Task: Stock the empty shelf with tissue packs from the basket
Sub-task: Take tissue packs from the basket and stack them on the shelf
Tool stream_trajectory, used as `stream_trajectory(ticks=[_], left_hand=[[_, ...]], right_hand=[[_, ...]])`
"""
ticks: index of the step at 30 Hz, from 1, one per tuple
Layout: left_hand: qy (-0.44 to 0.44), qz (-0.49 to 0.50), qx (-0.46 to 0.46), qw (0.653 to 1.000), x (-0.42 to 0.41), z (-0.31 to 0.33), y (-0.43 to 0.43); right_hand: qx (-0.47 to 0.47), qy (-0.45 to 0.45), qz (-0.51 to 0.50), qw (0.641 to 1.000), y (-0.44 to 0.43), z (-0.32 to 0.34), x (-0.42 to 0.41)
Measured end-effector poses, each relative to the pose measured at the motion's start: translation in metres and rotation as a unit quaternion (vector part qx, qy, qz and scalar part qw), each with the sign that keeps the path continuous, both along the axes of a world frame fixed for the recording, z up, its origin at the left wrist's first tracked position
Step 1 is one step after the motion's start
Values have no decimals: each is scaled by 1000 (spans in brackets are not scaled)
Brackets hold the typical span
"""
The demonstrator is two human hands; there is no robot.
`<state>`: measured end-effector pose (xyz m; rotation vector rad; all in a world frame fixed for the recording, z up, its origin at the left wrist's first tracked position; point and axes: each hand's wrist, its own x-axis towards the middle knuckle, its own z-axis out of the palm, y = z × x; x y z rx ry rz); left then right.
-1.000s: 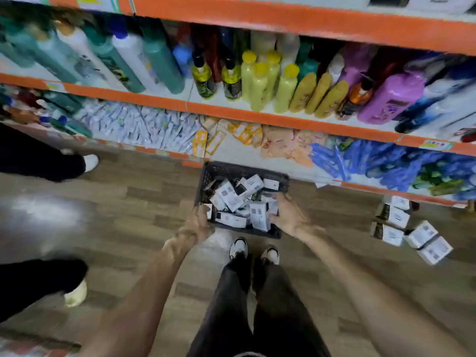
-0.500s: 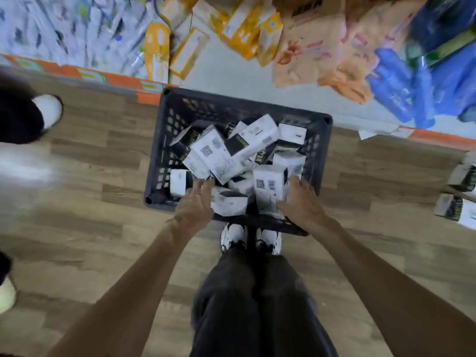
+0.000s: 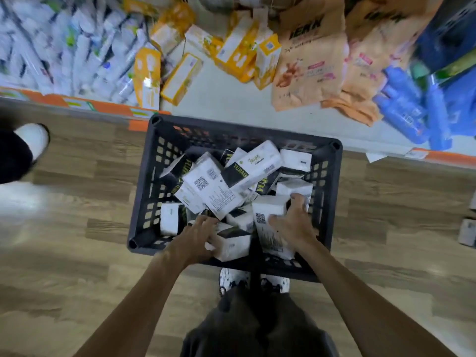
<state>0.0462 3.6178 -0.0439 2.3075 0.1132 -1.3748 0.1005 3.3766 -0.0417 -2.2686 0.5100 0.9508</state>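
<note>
nearest are the person's dark trousers [image 3: 257, 328] and white shoes [image 3: 253, 280], toes tucked against the near wall of the basket [image 3: 144, 202], a dark slotted crate standing on the wood-look floor [image 3: 77, 279]. both forearms reach down into it. the left hand [image 3: 197, 239] lies palm down with its fingers curled around the end of a white tissue pack [image 3: 233, 244] at the near edge, gripping it. the right hand [image 3: 293, 228] is spread wide, thumb on one side and fingers on the other of a second pack [image 3: 269, 215] standing tilted on end, clasping it. further in, the rest of the tissue packs [image 3: 219, 186] lie jumbled in a heap, white and black, some with printed codes facing up. just beyond the basket's far wall is the bottom shelf [image 3: 231, 101], bare pale board in the middle. on it stand yellow boxes [image 3: 180, 78] to the left, tan bags [image 3: 309, 63] behind, blue bottles [image 3: 401, 112] to the right. far left, someone else's white shoe [image 3: 32, 139].
</note>
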Motion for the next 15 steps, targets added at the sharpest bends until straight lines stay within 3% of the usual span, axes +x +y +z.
stream_trajectory(ticks=[3, 9, 15], left_hand=[[22, -53, 13, 998, -5, 1, -7], [-87, -85, 85, 989, -4, 15, -22], [-151, -13, 75, 986, 19, 88, -26]], right_hand=[[-31, -20, 60, 997, 3, -5, -4], [-74, -65, 150, 984, 7, 3, -14], [-35, -89, 44, 994, -10, 71, -21]])
